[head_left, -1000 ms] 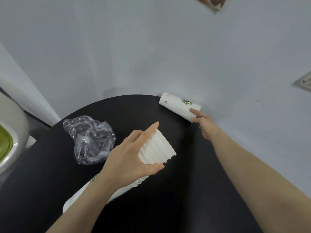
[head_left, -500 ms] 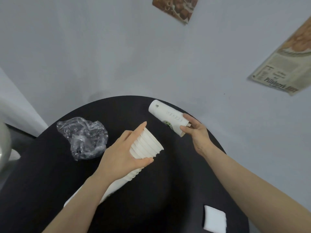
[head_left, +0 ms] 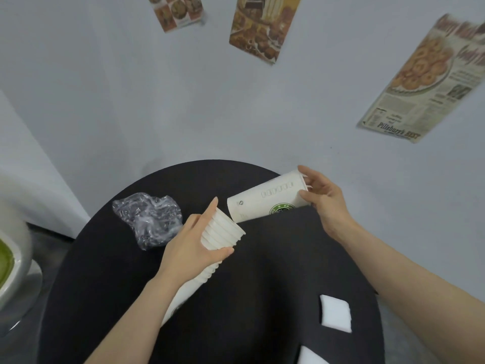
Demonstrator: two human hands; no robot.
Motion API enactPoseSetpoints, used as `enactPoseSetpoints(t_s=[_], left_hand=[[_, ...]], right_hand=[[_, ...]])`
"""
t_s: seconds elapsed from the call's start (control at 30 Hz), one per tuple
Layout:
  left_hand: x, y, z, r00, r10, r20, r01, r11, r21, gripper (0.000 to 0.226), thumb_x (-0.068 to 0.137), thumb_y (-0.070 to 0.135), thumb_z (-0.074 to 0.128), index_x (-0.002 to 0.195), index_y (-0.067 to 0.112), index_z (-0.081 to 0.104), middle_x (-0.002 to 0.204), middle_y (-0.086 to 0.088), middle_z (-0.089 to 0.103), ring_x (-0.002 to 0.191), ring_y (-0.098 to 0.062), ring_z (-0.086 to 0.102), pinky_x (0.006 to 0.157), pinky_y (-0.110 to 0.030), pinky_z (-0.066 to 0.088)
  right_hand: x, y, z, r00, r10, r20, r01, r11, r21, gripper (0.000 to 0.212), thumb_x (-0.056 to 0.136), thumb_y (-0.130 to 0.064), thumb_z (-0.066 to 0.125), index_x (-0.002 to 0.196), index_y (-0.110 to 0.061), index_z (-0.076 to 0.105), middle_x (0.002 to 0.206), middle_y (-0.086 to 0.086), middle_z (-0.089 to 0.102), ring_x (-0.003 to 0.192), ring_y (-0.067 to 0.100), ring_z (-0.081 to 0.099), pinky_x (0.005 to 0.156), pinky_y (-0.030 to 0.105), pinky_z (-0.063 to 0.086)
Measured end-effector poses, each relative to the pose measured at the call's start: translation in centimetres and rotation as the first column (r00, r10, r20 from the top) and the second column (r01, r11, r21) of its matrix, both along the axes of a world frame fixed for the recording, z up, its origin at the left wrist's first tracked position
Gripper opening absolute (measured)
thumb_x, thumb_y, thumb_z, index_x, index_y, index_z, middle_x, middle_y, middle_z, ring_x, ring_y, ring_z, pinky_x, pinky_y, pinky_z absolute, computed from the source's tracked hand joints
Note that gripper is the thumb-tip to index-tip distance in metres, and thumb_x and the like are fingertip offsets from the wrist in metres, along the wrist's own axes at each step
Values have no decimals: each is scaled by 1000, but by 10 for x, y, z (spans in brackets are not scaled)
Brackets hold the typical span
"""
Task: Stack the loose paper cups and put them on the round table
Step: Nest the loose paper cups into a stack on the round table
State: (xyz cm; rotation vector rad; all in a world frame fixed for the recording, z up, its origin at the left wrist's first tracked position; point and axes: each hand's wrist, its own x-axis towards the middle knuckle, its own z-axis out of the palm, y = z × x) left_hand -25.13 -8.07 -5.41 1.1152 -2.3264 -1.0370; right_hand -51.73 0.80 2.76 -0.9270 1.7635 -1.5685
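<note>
Since lifted off the table [head_left: 262,285], the cup [head_left: 265,200] nears the stack [head_left: 220,232].

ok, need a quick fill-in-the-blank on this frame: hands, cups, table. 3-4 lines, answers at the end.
1. The left hand grips a nested ____ of white paper cups.
2. The right hand holds the single cup at its open end, so its ____ end points toward the stack.
3. The crumpled clear plastic bag lies on the ____ round table.
4. The logo on the single cup is ____.

Missing words: stack; closed; black; green
</note>
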Motion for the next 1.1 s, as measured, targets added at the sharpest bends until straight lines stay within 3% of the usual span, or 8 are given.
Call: enactPoseSetpoints(t_s=[0.2,0.37,0.63,0.73,0.8,0.9,1.0,1.1], left_hand=[[13,5,6,1000,-22,3,22,1000,20,102,68,65,67,134,70,-10,121,24,37,104,0,46,73,-25,40],[21,9,7,999,-42,-3,42,999,24,102,67,66,67,132,72,-12,123,24,38,106,-1,48,75,-26,40],[28,21,20,993,-112,-49,111,994,-7,104,65,66,68,136,69,-10,124,27,38,108,0,49,75,-25,39],[32,24,22,991,-117,-65,117,993,-3,105,64,66,68,135,69,-9,122,28,38,108,2,47,76,-25,38],[36,25,23,991,-108,-79,109,994,5,105,63,65,68,135,70,-8,120,28,38,105,0,48,77,-27,38],[40,25,23,989,-106,-106,109,994,18,104,62,65,68,134,72,-7,118,30,39,102,0,50,76,-24,37],[40,25,24,980,-121,-160,132,989,61,105,62,64,71,135,71,-4,119,32,39,107,5,49,80,-22,39],[39,26,26,956,-138,-258,178,974,138,105,64,63,73,137,70,-2,125,32,38,112,22,38,83,-16,35]], right_hand=[[15,5,22,998,55,-21,-56,998,-25,56,78,21,51,117,-17,64,98,9,70,93,27,59,84,37,45],[31,7,35,994,105,-38,-106,994,-38,53,80,18,51,115,-20,64,86,-2,74,85,18,63,85,32,44],[77,14,30,962,271,-7,-271,962,39,51,82,17,53,121,-13,61,90,4,72,87,20,65,84,30,49],[97,23,21,949,316,-2,-316,947,56,48,82,13,58,122,-13,61,98,6,72,93,18,65,86,28,52],[108,32,12,965,260,20,-261,965,41,47,83,4,62,123,-19,61,112,3,70,105,15,63,92,27,50],[127,47,-11,984,54,169,-75,990,122,46,88,-15,60,129,-35,55,135,-4,56,124,10,51,107,36,36],[152,59,-36,892,78,445,-191,958,214,58,85,-49,56,140,-45,38,146,-10,43,136,17,38,113,49,26],[176,59,-46,809,174,562,-298,945,136,56,87,-62,47,139,-42,42,142,-5,49,130,23,48,103,57,41]])
